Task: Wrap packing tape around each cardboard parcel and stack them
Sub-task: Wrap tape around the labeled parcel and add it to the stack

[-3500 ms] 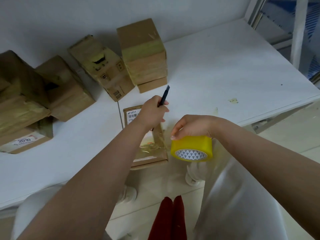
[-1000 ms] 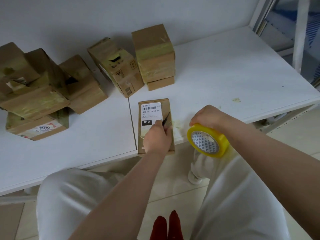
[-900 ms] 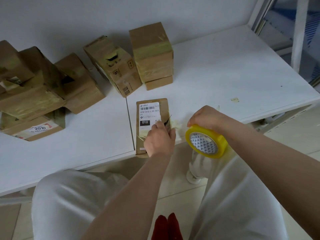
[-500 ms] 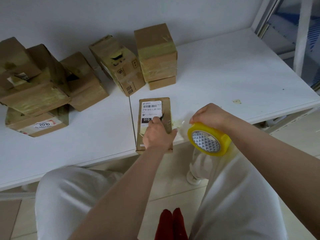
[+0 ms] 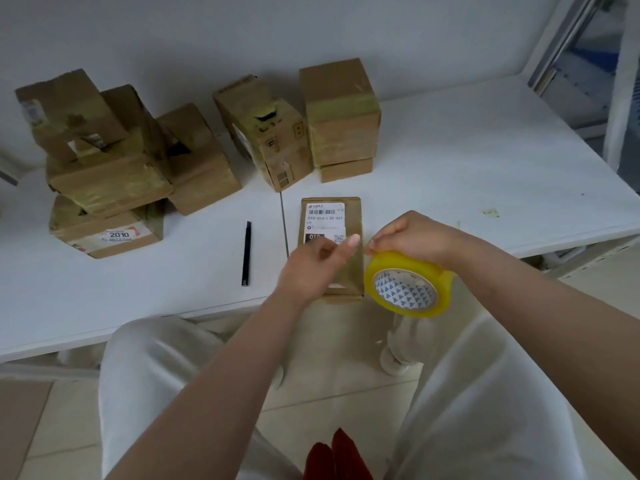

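Your left hand [image 5: 313, 268] hovers loose-fingered over the flat labelled parcel [image 5: 331, 244], its long axis running away from you, while your right hand [image 5: 412, 237] grips the yellow tape roll [image 5: 408, 284] just beside it.

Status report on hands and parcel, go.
Right hand grips tape roll. Left hand open over flat parcel at table edge. Black cutter lies alongside, clear.

arms [image 5: 214, 382]: bare, no sleeves | trousers [image 5: 145, 372]: white (loose) | footwear [image 5: 337, 457]: red
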